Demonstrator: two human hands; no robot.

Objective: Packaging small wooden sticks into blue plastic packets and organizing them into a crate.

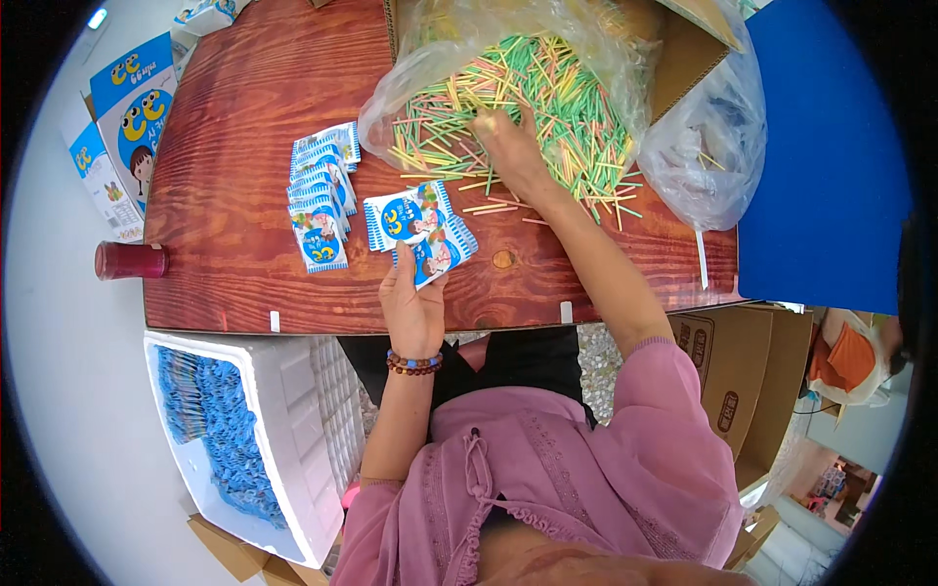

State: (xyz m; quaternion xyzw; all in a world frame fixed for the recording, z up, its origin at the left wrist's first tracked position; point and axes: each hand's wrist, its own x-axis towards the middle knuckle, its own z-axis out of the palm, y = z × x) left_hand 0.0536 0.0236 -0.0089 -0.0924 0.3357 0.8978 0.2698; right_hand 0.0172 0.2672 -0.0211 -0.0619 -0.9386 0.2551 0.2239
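My left hand (pixel 412 305) grips small blue-and-white packets (pixel 408 217) with cartoon print, fanned so that at least two show. They are held just above the wooden table, close to its front edge. My right hand (pixel 512 152) reaches into a loose heap of thin coloured sticks (pixel 576 107) in pink, yellow and green. Its fingers are bent together at the heap's near left side, around a few sticks as far as I can see; the fingertips are partly hidden. Left of my left hand, several more packets (pixel 320 200) lie overlapping in a row.
The heap rests in a clear plastic bag (pixel 383 109) by a cardboard box (pixel 692 57). A second clear bag (pixel 705 161) lies to its right. Beside the reddish table (pixel 244 117) stand a foam box (pixel 293 430) of blue packets, a red jar (pixel 131 261) and printed cartons (pixel 137 117).
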